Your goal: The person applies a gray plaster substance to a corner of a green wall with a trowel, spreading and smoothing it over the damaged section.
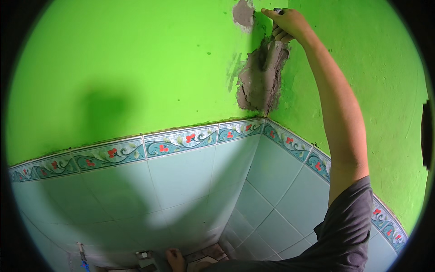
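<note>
High in the wall corner, my right hand [288,26] is closed round a small dark-handled tool [277,11], with the index finger stretched out to the left. Most of the tool is hidden by the fingers, so its working end cannot be made out. Directly below the hand, a rough patch of grey-brown mortar [257,86] fills the corner, cracked and ragged at its edges. A smaller grey patch [244,16] marks the green wall [149,59] left of the fingertip. My left hand does not show.
Floral border tiles [181,141] run beneath the green paint, above pale blue-green wall tiles [181,177]. What looks like a bare foot [175,259] shows low down. A pipe with a blue end [83,256] stands at lower left. A dark object [426,136] edges the far right.
</note>
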{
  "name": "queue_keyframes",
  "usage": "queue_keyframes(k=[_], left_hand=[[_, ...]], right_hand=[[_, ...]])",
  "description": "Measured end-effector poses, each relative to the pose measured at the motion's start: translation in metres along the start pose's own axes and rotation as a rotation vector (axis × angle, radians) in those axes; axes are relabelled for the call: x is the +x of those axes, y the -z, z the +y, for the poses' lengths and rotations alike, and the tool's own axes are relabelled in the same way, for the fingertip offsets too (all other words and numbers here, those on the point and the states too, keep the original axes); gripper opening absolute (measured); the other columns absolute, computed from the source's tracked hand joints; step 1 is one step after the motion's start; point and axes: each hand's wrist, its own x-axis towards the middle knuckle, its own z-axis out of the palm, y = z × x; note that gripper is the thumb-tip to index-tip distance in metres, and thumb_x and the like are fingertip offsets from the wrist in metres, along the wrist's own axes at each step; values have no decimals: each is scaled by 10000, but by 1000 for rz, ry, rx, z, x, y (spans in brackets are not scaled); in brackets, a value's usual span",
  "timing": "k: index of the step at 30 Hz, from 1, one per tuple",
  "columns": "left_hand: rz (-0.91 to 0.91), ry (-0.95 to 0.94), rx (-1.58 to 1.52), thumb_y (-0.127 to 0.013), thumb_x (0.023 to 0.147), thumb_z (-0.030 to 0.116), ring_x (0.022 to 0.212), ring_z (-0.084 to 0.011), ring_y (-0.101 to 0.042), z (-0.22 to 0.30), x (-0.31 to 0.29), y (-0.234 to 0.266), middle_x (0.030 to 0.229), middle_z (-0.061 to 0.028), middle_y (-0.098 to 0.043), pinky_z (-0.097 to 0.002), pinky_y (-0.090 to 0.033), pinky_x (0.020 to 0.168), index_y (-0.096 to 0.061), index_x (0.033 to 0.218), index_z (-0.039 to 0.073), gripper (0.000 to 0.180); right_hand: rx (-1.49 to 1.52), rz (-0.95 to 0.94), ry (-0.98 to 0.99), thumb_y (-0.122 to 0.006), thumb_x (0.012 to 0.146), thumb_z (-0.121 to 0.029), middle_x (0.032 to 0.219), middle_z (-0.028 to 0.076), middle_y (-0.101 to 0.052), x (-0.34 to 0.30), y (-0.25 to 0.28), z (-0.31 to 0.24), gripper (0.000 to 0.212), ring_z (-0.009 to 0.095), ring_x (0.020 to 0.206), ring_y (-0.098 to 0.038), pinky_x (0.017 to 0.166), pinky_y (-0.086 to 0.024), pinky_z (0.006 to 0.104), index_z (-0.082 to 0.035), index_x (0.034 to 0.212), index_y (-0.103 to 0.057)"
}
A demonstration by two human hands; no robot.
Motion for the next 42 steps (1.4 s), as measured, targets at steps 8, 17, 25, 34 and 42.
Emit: queue_keyframes(k=[8,17,25,34,42], left_hand=[[13,27,7,-410,1019,373,1401,-399,-308,15,-25,1,1527,-251,-305,-446,-262,1136,-240,1497,-33,650],[78,195,-297,-407,1016,330,1345,-350,-389,-26,-10,-11,1507,-230,-332,-422,-331,1091,-191,1512,-26,648],[43,27,-74,-466,1003,329,1283,-338,-445,-40,4,-14,1486,-220,-368,-403,-379,1023,-198,1513,-27,678],[58,16,-25,-469,1000,308,955,-247,-528,-69,13,-15,1356,-170,-488,-365,-439,835,-251,1500,-32,643],[-30,104,-397,-466,1005,287,907,-224,-512,-103,34,-24,1332,-157,-494,-345,-438,792,-257,1505,-15,620]], right_hand=[[-98,132,51,-636,941,-391,695,124,-641,-16,-3,-50,469,205,534,-613,545,-543,348,50,782,-645],[43,174,69,-622,946,-415,631,127,-632,-18,15,-71,510,201,535,-630,540,-551,348,47,731,-649],[-110,100,7,-604,958,-431,626,111,-635,-41,34,-55,525,180,503,-600,511,-530,321,25,701,-642],[0,70,54,-653,934,-386,711,109,-632,-48,-20,-61,418,174,554,-588,532,-508,334,20,836,-634],[61,153,173,-591,974,-397,645,93,-630,-53,37,-75,453,177,549,-601,537,-519,325,-10,744,-641]])
